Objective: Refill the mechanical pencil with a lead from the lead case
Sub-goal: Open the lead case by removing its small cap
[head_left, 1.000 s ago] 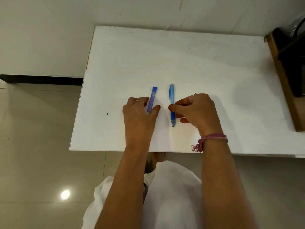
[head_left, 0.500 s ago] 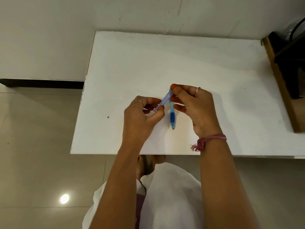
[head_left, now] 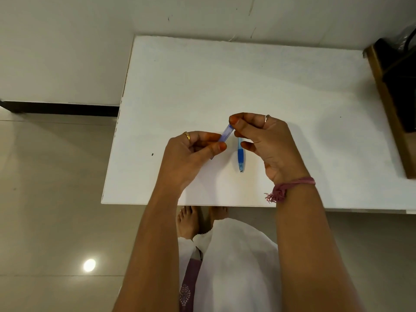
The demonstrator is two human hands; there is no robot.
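A slim translucent blue-violet lead case (head_left: 225,135) is held tilted above the white table (head_left: 247,82). My left hand (head_left: 191,156) grips its lower part between thumb and fingers. My right hand (head_left: 263,140) pinches its upper end with thumb and forefinger. The blue mechanical pencil (head_left: 240,155) lies on the table between my hands, tip toward me; its far end is hidden under my right hand's fingers.
A dark wooden piece of furniture (head_left: 394,104) stands against the table's right side. The table's near edge runs just in front of my wrists, its left edge by a tiled floor (head_left: 56,199). A small dark speck (head_left: 152,154) marks the table at left.
Both hands lifted the lead case off the table and tilted it. My right hand left the pencil and took the case's upper end. The pencil stays on the table.
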